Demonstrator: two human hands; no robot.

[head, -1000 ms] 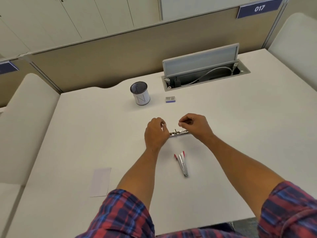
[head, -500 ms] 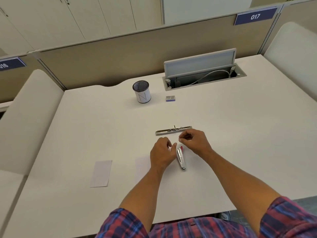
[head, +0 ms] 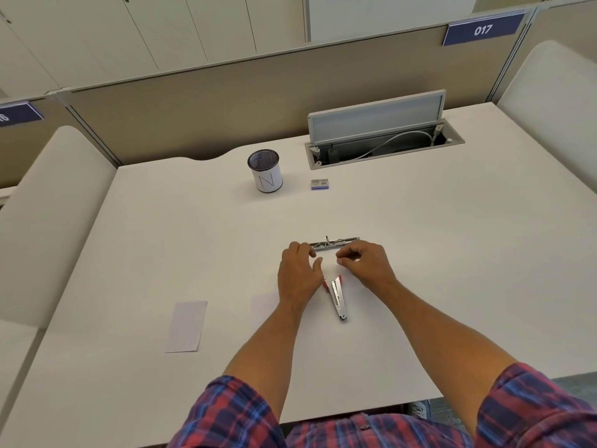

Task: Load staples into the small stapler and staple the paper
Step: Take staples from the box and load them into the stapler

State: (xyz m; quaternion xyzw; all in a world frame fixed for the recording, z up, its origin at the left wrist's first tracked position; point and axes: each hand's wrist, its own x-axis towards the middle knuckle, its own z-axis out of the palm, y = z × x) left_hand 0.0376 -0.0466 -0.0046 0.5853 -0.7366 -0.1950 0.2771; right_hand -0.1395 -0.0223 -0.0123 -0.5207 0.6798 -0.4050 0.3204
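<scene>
At frame centre we lay the small stapler [head: 337,297] splayed open so its channel is reachable, our right hand [head: 366,263] pinching something tiny, probably staples, our left hand [head: 298,273] loosely open beside it.

"017" — blue partition sign [head: 483,29]

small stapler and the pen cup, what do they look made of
Small stapler: bright silvery metal arms, going by the shiny glint, with red tips that look like plastic. Pen cup: dark top with a fine grid, probably metal mesh; the white band with a letter N looks like a paper or plastic wrap, hard to tell which.
</scene>
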